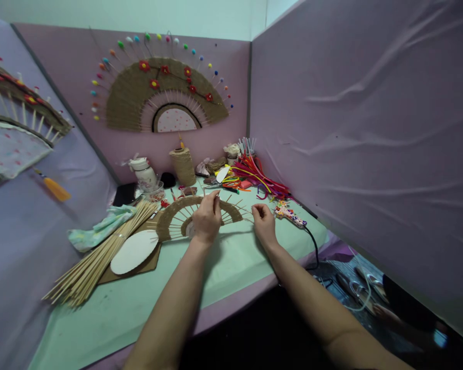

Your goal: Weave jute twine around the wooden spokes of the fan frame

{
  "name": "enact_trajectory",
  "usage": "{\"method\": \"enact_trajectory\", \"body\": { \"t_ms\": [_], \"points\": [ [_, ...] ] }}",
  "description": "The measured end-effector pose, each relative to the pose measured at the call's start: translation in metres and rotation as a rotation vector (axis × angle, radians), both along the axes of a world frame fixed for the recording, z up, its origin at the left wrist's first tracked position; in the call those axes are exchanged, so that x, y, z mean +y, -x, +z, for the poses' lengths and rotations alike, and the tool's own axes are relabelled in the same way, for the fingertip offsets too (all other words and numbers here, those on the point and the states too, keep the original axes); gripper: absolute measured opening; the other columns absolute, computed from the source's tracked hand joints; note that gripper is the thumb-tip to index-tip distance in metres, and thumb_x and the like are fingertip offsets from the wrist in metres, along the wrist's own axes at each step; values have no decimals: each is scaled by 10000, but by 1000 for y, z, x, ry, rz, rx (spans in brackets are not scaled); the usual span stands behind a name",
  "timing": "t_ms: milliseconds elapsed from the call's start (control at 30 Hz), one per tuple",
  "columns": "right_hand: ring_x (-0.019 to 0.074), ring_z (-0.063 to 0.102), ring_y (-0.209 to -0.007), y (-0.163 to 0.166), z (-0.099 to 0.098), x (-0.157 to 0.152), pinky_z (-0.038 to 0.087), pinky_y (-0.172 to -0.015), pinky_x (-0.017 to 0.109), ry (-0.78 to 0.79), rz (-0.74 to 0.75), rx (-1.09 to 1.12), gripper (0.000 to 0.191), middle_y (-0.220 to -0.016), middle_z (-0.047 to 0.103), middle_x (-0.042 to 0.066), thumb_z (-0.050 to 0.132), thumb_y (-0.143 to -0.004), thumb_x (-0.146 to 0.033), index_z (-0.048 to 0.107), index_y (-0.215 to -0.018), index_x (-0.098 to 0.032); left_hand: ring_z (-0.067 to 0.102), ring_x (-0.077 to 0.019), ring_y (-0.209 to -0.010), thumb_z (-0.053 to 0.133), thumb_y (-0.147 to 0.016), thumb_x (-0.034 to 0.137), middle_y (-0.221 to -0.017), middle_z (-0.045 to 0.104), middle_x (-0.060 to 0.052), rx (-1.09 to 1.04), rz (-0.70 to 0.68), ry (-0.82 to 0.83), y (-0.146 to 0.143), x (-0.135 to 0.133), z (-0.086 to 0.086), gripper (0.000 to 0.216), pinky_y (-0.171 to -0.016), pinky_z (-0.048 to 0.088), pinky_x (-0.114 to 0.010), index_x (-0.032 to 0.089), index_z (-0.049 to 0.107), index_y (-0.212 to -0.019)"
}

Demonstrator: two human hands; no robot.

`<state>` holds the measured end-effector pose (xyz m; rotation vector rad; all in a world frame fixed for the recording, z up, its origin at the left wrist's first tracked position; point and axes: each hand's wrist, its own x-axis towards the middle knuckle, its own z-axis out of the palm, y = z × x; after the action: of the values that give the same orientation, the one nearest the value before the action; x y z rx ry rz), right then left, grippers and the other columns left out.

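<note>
A half-round fan frame (177,216) of wooden sticks wound with jute twine lies on the pale green table (231,262). My left hand (207,218) rests over its middle, fingers pinched together at the twine band near the top. My right hand (263,222) is at the fan's right end, fingers pinched on a thin strand of twine that runs toward the left hand. The strand itself is barely visible.
A bundle of bamboo skewers (96,254) and a white oval card (134,252) lie at the left. A jute spool (183,166), a white jar (144,173), coloured pipe cleaners (259,180) and a glue gun (291,215) line the back and right. A finished fan (165,95) hangs on the wall.
</note>
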<state>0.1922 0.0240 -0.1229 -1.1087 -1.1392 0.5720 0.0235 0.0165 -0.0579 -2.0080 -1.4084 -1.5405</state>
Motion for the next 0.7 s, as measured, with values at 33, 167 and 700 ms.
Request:
{"method": "enact_trajectory", "body": {
  "t_ms": [33, 167, 700],
  "points": [
    [149, 509, -698, 1, 1, -3, 424, -672, 275, -5, -17, -12, 211, -753, 562, 16, 523, -805, -366, 560, -859, -166, 637, -168, -938, 422, -912, 234, -1018, 685, -92, 1, 2, -3, 0, 0, 0, 260, -823, 476, -277, 173, 591, -1100],
    [129, 475, -624, 5, 6, -15, 403, -603, 256, -14, -53, -36, 218, -714, 500, -11, 529, -805, -314, 521, -966, -168, 631, -163, -961, 427, -911, 232, -1025, 682, -87, -8, 3, -16, 1, -1, 2, 259, -830, 474, -266, 175, 592, -1102],
    [95, 422, -546, 6, 4, -27, 360, -478, 226, -48, 29, 130, 240, -785, 438, -11, 514, -788, -284, 432, -1002, -211, 640, -159, -926, 423, -914, 247, -1021, 686, -84, -5, 28, -26, 2, -1, 2, 263, -805, 481, -256, 178, 597, -1099]
  ]
}}
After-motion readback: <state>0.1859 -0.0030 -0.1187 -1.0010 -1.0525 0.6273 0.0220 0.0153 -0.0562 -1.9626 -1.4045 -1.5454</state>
